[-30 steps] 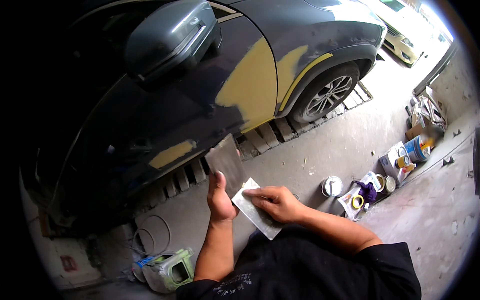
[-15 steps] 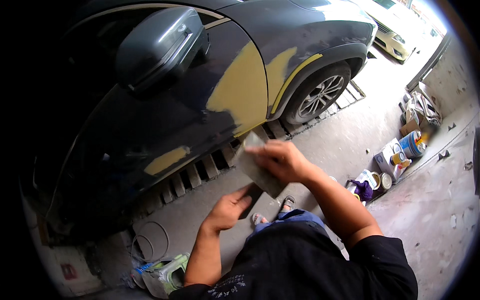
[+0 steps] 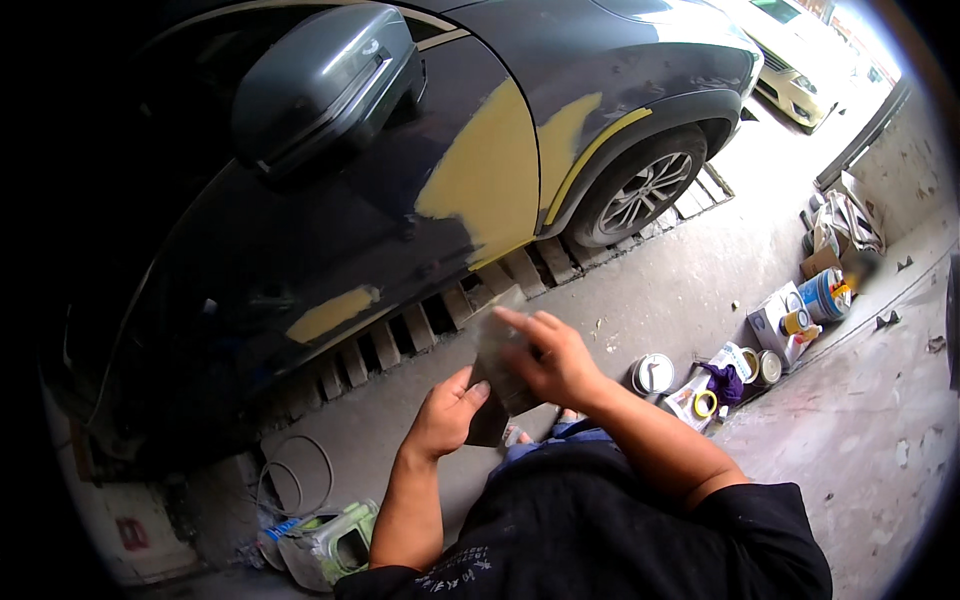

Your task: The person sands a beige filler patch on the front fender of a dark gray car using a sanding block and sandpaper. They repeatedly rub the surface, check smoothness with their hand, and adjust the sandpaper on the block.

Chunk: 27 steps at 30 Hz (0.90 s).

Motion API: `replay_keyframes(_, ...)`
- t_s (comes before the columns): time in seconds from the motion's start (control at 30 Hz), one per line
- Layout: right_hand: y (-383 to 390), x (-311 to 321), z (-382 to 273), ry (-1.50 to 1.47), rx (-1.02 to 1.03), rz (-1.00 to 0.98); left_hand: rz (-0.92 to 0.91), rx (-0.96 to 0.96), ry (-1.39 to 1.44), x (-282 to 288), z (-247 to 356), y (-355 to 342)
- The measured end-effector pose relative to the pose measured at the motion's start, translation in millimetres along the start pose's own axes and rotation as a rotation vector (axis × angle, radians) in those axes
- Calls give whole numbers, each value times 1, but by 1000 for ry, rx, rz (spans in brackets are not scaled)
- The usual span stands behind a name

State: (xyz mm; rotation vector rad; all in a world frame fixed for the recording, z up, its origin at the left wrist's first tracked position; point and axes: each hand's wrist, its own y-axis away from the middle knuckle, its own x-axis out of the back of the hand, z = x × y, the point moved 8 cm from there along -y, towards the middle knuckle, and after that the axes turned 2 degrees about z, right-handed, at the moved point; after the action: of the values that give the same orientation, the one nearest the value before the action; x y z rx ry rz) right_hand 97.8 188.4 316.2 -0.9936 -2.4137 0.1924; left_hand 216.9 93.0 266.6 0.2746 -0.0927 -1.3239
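In front of my body, my left hand is closed on a dark flat board, its thumb on the near face. A grey, dusty flat sheet overlaps that board; I cannot tell whether the two are joined. My right hand grips the sheet from the right, fingers across its face and partly blurred. Beyond the hands stands a dark grey car. A large patch of yellow filler covers part of its door, and another filler patch lies on the fender. A smaller patch is low on the door.
The car's side mirror juts out at upper left, its front wheel at right. Floor slats run beneath the car. A white tub, purple cloth and cans line the right wall. A hose lies lower left.
Both hands, with the board and sheet, have shifted slightly left; the right hand is lower and its fingers straighter. The view has moved a little, and the white tub now shows fully.
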Motion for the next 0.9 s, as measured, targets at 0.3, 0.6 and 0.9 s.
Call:
replay_keyframes(0.3,11,14,69,-433,-569,-283,3,-12,-288,21,16,8)
replay_keyframes(0.6,-15,22,53,-525,-454,-221,-41,109,-283,25,-11,5)
replay_keyframes(0.9,-4,-11,17,-115,6,-456,-81,188,-134,17,-18,7)
